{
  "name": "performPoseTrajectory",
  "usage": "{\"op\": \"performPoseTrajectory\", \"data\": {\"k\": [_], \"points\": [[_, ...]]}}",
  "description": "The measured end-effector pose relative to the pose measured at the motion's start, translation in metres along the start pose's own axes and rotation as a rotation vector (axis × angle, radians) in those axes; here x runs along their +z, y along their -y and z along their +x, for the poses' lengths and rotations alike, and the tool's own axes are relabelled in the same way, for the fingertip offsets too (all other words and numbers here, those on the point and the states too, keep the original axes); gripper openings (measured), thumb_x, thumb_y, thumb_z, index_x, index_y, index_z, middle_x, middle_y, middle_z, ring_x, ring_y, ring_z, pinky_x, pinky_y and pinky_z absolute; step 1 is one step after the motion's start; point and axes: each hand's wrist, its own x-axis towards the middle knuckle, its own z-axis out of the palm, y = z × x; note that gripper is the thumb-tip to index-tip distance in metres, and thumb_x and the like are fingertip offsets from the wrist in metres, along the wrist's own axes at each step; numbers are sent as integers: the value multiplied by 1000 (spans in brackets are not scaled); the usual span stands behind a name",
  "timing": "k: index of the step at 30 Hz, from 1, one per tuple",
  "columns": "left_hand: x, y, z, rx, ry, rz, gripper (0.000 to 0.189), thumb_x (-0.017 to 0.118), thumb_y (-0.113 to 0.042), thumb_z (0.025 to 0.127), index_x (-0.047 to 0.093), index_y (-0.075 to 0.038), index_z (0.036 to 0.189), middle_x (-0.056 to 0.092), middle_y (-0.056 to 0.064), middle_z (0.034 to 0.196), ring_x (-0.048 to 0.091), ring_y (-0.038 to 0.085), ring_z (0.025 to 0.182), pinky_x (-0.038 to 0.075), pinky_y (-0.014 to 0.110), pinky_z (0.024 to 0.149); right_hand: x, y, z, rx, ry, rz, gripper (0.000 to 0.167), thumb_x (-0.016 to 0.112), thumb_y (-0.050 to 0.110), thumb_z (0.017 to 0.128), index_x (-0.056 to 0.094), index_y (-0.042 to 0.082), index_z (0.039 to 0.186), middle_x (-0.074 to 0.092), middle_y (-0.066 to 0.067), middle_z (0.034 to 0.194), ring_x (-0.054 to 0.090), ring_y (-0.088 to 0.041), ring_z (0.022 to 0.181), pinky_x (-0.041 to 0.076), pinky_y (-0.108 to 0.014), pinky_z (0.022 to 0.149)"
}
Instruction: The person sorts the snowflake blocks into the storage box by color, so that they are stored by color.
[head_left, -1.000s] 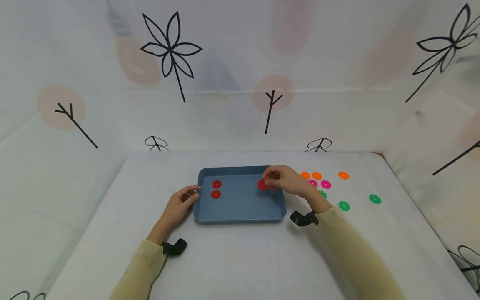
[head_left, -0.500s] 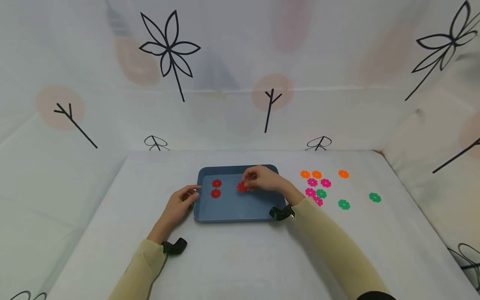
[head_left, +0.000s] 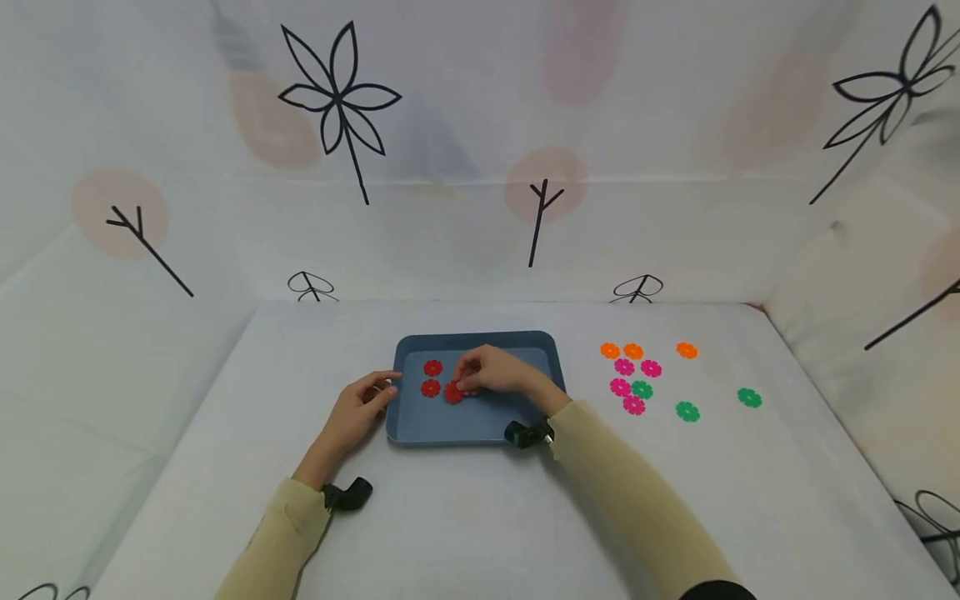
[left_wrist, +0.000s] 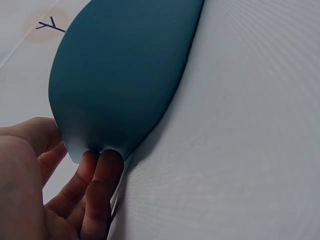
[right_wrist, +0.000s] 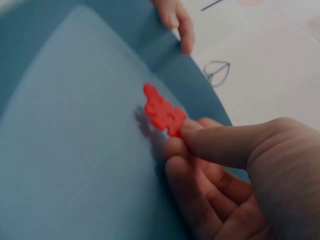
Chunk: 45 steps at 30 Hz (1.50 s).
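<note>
My right hand pinches a red flower-shaped disc between thumb and fingers, tilted just above the floor of the blue tray. In the head view this disc is right beside the lower of two red flower discs lying in the tray's left part, the upper one and the lower one. My left hand holds the tray's left rim; the left wrist view shows bent fingertips against the outer wall, with another finger reaching past the edge.
Right of the tray, flower discs lie on the white-covered table: several orange ones, several pink ones and several green ones. A white patterned cloth stands behind and at the sides.
My right hand has carried the red flower disc leftward across the tray and slightly toward me, up beside the two lying red ones. My left hand has stayed at the rim.
</note>
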Motion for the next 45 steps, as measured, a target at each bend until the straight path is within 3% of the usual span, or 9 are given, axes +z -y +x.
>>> {"op": "performPoseTrajectory", "data": {"k": [8, 14, 33, 45], "points": [[2, 1, 0, -7, 1, 6, 33, 59, -13, 101, 62, 3, 130, 60, 15, 102, 58, 19, 79, 53, 35, 69, 24, 8, 12, 4, 11, 8, 5, 73, 6, 89, 71, 2, 92, 68, -2, 75, 62, -12, 68, 51, -27, 66], [1, 1, 0, 7, -14, 29, 32, 60, -12, 101, 62, 3, 129, 62, 15, 102, 60, 19, 79, 53, 33, 70, 33, 10, 15, -17, 17, -11, 5, 75, 9, 88, 73, 6, 92, 70, -1, 77, 63, -13, 70, 50, -27, 69], [2, 5, -1, -10, -14, 16, 32, 60, -12, 101, 62, 2, 130, 62, 13, 102, 59, 18, 80, 53, 32, 70, 33, 7, 13, -1, 40, 50, 7, 73, 9, 90, 73, 5, 95, 71, -3, 80, 64, -14, 73, 52, -28, 72], [2, -1, -1, -10, -11, 33, 32, 59, -11, 101, 62, 3, 129, 61, 14, 102, 59, 20, 79, 52, 29, 69, 32, 6, 14, -1, 43, 79, 8, 74, 10, 90, 73, 4, 96, 70, -2, 83, 64, -14, 76, 52, -28, 74]]}}
